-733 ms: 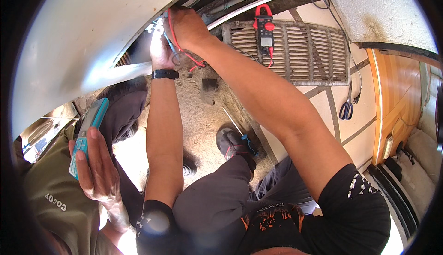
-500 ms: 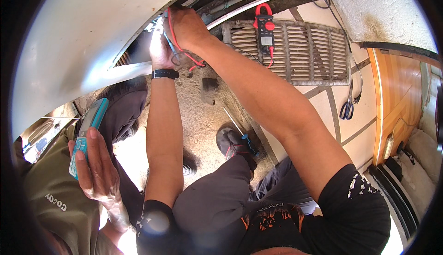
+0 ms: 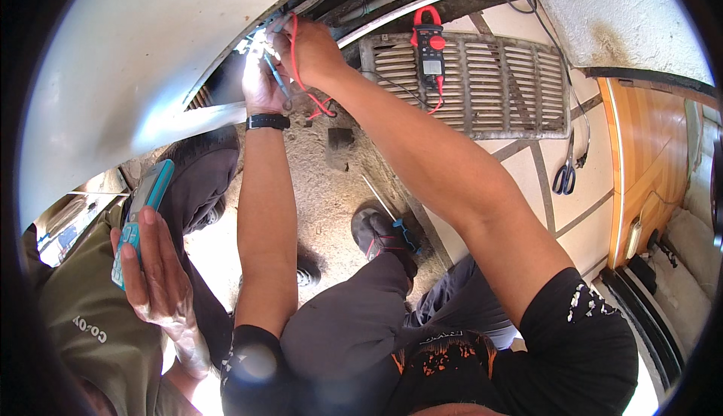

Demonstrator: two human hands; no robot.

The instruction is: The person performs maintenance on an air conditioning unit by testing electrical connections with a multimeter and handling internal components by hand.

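Both my hands are together in the opening under the white panel (image 3: 143, 32). My left hand (image 3: 262, 84), with a black watch at the wrist, has curled fingers partly washed out by glare; what they hold is unclear. A thin blue wire (image 3: 276, 77) crosses beside its palm. My right hand (image 3: 312, 50) is closed against it from the right, and a red test lead (image 3: 296, 62) loops from its fingers, its tip hidden. That lead's lower part lies near the red and dark clamp meter (image 3: 431, 47), which rests on a slatted grille (image 3: 512, 92).
Cables and pipes (image 3: 376, 1) run inside the opening. Scissors (image 3: 565, 175) and a plug cord lie on the tiles. A blue-handled screwdriver (image 3: 403, 227) lies by my shoe (image 3: 373, 231). At left, another person's hand (image 3: 162, 273) holds a teal phone (image 3: 147, 205).
My right hand has shifted slightly right and down, and the red test lead's upper loop moved right with it. More of the blue wire shows. The clamp meter has hardly moved.
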